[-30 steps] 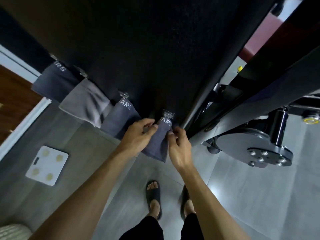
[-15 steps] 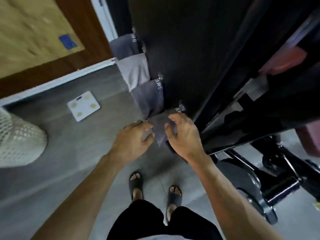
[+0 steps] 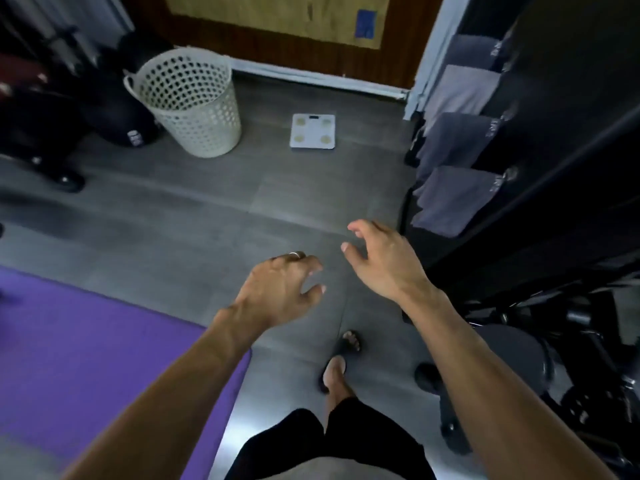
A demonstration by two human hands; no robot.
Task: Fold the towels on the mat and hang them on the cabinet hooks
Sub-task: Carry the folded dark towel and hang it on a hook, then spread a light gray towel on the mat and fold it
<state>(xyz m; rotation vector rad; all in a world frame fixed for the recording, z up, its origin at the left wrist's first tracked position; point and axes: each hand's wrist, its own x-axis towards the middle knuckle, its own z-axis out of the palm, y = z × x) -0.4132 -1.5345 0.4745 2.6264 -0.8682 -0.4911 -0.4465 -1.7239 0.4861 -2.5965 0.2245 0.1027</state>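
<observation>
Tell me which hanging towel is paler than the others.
The second towel from the far end: it is light grey, while the other three on the cabinet are darker slate grey.

Both arms are bare, with no sleeves. The left hand (image 3: 282, 292) wears a thin shiny ring (image 3: 296, 254) on one finger. The right hand (image 3: 384, 261) wears nothing. The person has black shorts (image 3: 332, 441) and dark open-toe slippers (image 3: 348, 344) on the feet.
</observation>
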